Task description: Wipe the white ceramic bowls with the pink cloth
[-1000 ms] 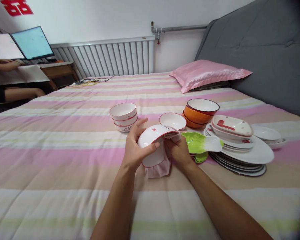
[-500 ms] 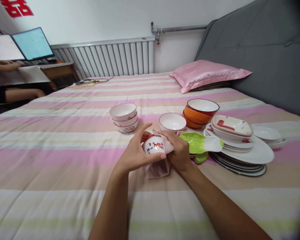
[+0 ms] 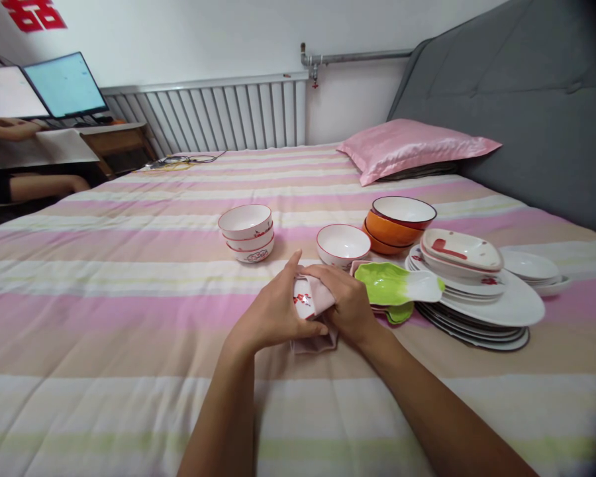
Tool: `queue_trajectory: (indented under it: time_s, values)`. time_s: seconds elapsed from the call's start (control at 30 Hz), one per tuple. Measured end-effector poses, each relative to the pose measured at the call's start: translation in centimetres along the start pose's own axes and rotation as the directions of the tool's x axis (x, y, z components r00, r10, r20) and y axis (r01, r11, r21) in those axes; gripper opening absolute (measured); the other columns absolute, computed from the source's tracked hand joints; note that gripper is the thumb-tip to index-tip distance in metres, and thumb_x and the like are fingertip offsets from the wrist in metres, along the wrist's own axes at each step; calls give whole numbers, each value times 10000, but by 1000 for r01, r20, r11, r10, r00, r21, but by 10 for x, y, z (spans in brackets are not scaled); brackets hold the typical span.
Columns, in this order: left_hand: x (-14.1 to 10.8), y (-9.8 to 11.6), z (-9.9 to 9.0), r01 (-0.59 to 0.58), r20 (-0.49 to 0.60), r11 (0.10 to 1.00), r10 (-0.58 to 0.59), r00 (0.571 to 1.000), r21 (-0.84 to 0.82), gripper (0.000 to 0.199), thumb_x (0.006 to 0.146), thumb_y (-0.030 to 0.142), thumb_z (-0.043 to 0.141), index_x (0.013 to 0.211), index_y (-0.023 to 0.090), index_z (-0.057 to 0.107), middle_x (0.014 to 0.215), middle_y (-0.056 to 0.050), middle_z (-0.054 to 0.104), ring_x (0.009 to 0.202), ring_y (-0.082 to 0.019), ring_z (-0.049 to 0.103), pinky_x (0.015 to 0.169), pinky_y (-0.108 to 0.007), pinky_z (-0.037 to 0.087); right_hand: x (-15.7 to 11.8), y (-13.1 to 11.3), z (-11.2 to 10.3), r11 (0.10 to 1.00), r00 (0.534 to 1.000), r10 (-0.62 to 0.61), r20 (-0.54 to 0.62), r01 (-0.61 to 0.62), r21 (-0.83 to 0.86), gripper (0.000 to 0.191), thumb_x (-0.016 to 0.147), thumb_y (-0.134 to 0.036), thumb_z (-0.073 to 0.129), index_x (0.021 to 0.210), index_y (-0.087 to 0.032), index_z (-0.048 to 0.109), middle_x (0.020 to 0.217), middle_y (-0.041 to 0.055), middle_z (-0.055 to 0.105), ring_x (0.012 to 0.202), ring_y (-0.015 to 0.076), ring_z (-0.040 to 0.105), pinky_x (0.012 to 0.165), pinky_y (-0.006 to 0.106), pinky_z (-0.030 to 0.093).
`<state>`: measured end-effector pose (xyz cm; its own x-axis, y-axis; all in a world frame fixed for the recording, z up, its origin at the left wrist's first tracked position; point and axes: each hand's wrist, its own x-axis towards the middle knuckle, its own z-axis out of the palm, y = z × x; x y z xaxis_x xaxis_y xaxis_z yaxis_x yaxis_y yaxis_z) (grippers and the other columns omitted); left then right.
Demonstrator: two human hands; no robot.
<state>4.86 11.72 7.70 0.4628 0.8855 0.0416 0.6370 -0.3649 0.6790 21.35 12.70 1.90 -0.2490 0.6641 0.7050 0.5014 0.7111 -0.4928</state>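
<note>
a small white bowl with red blossoms (image 3: 302, 301), a second ago tipped up showing its rim, now sits low over the striped bed (image 3: 129, 318), nearly hidden, the wiping apparently moving to its outside; the left hand (image 3: 271, 318) is wrapped round it while the right hand (image 3: 345, 305) presses a pink cloth (image 3: 318, 295) against it; just beside lie a green leaf dish (image 3: 390, 281), a single white bowl (image 3: 342, 244), stacked bowls (image 3: 247, 232), orange bowls (image 3: 395, 228) and plates (image 3: 496, 308)
</note>
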Motion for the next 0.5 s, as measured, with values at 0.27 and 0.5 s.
queue_trajectory:
  time_s: [0.27, 0.5]
  values:
    - [-1, -1, -1, 34, 15, 999, -34, 999, 17, 1208, 529, 407, 785, 1488, 182, 86, 1472, -161, 346, 1312, -348, 380, 1043, -494, 364, -1, 4, 0, 1000, 1000, 10, -3, -10, 23, 471, 749, -65, 478, 1185, -218, 570, 1166, 33, 653, 1092, 192, 591, 949, 335, 452]
    - [0, -5, -2, 12, 4, 1000, -12, 1000, 3, 1202, 523, 400, 786, 1490, 203, 98, 1466, -163, 354, 1305, -369, 387, 1033, -511, 366, -1, 6, 0, 1000, 1000, 18, 12, -18, 26, 465, 767, -82, 463, 1200, -216, 569, 1185, 39, 648, 1101, 192, 591, 942, 335, 459]
